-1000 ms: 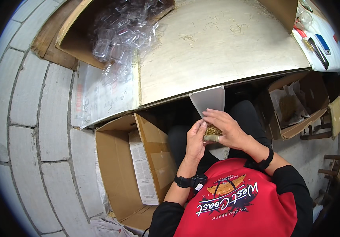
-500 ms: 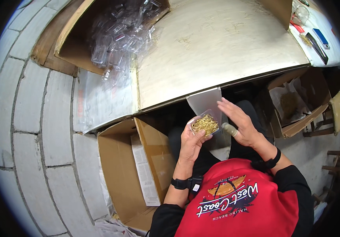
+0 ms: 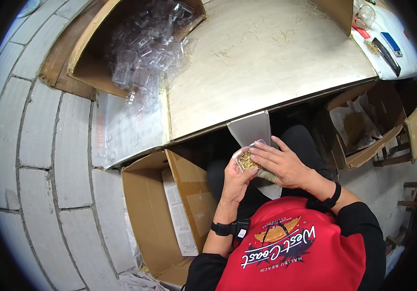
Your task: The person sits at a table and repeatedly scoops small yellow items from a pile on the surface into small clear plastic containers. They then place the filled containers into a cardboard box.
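My left hand (image 3: 237, 179) grips a small clear plastic box (image 3: 241, 154) above my lap, its thumb along the near side. Small gold-coloured wire pieces (image 3: 250, 162) fill the box in a tangle; their exact kind is too small to tell. Across the top lies my right hand (image 3: 283, 167), with its fingers stretched flat over the contents and one finger raised apart. A beige covering (image 3: 268, 175) wraps the right thumb, close to the box's near edge. Part of the box and its contents is hidden under the right fingers.
Beyond my hands stands a pale worktable (image 3: 266, 63) with scattered gold wire pieces. Many clear plastic boxes (image 3: 145, 58) spill from a carton at far left. Below sit a cardboard box (image 3: 145, 194) on the left and another (image 3: 363, 157) on the right. A white flap (image 3: 252, 127) hangs off the table edge.
My right hand has moved left and down from beside the plastic box onto its top, covering part of the gold wire pieces. My left hand still holds the box, now tilted slightly.
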### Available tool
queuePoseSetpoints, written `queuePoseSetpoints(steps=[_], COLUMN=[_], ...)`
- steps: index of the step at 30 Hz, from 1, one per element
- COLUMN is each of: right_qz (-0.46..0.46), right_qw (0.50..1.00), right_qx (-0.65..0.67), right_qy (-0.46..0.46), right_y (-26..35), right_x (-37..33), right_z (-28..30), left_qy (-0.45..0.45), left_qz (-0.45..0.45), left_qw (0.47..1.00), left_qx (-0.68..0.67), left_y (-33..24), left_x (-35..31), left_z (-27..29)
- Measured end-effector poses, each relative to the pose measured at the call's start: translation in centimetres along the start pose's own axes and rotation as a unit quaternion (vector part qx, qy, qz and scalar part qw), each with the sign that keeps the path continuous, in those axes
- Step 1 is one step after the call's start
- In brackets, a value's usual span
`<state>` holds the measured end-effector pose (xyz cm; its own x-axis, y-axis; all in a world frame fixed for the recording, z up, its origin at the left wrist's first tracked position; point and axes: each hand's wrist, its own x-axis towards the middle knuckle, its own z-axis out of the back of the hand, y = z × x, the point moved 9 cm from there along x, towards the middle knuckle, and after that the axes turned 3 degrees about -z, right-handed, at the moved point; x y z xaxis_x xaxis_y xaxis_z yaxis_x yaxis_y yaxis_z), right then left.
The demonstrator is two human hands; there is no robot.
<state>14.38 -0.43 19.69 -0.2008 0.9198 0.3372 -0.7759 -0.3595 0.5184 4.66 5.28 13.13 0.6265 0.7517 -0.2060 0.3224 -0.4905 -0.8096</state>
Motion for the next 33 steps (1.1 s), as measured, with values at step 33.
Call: queuePoseSetpoints(steps=[33], right_qz=[-0.033], right_qw=[0.972], right_qx=[0.093], right_qy=[-0.214], right_y=[-0.7], right_x=[3.6], right_z=[7.5], left_qy=[-0.093], left_qz=[-0.094], left_qw=[0.991], left_qx=[0.035], left_y=[-15.8], left_x=[-0.7], left_z=[4.8])
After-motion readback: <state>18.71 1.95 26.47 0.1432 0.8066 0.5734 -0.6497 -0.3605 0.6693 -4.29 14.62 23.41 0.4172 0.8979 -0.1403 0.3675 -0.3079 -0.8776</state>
